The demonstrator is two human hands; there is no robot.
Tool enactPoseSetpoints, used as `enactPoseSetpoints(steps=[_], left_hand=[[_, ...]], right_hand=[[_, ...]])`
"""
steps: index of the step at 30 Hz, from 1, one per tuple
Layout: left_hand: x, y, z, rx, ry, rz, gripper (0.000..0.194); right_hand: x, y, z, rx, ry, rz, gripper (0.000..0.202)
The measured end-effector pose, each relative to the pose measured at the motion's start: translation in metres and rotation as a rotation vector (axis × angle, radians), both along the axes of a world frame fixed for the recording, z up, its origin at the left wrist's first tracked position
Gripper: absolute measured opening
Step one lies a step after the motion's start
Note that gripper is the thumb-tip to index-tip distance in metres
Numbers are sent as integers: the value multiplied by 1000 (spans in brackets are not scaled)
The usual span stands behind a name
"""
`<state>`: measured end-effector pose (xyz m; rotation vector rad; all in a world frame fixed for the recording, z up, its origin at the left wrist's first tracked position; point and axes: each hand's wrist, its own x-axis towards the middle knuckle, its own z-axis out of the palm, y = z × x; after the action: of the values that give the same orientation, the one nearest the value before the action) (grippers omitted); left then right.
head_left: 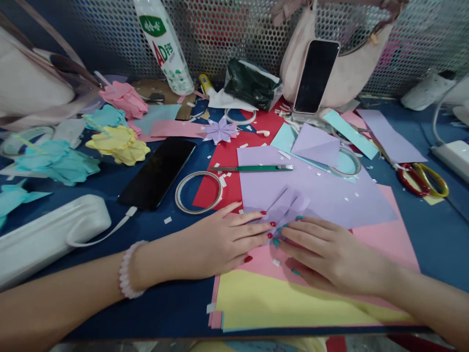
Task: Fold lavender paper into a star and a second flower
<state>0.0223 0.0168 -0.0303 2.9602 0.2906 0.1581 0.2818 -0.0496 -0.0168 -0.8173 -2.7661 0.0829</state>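
Observation:
A folded piece of lilac paper (287, 203) lies on the coloured sheets, its creased part showing above my fingertips. My left hand (216, 239), with red nails and a beaded bracelet (128, 269) at the wrist, rests flat with its fingers stretched over the left side of the paper. From the right, my right hand (326, 249), with green nails, presses the other side with outstretched fingers. The fingertips of both hands nearly meet, hiding the paper's lower part. Just beyond it, a green craft knife (262, 168) lies across a large lilac sheet (318, 188).
Left of the sheets are a tape roll (200, 191), a charging phone (159, 173) and a white power strip (54, 234). Folded paper flowers (119, 143) stand behind. At right lie scissors (421, 178). A bottle (164, 46) and an upright phone (317, 76) line the back.

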Motion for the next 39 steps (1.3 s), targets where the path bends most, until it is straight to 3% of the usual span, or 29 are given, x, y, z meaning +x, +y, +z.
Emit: enactPoseSetpoints(steps=[17,22,27,39], left_hand=[[0,0,2,-32,3,-15,37],[0,2,4,-44,15,-28,36],[1,3,7,-71,29,-29,35],[-2,3,4,-102,15,-32,37]], right_hand=[[2,0,1,56,-34,14,28],[7,0,1,-112,2,9,29],[13,-4,0,-148,37,-90,28],[49,12,-4,93,-24,-419,29]])
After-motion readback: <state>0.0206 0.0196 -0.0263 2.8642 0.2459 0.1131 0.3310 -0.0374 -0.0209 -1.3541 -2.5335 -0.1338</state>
